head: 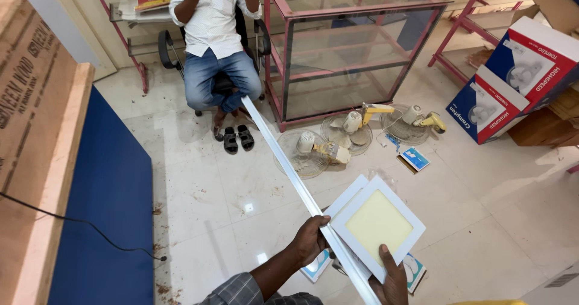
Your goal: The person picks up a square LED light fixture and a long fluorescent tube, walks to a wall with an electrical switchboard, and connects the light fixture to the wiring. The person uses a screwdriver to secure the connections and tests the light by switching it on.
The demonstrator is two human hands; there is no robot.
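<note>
A worker stands over a dusty tiled floor (458, 220) holding light fittings in both hands. The left hand (309, 240) is closed around a long white strip (283, 163), which runs away from the body and upward across the view toward a person seated in an office chair (166, 49). The right hand (393, 279) grips the lower edge of a square white panel light (379, 223) with a pale yellow face, thumb laid on its frame; a second square panel (353, 193) sits stacked just behind it. Strip and panels touch near the hands.

On the floor beyond lie three small fans (307, 151), face down or tilted, beside a glass display case (350, 52) with a pink frame. Fan cartons (512, 82) lean at the right, and a blue board (111, 202) stands at the left with a black cable (90, 226) trailing across it.

The step in hand appears to be carrying or sorting the fittings, both held clear of the floor. Any next move would call for care with the long strip's far end, which reaches close to the seated person, and a firm hold on the stacked panels.
</note>
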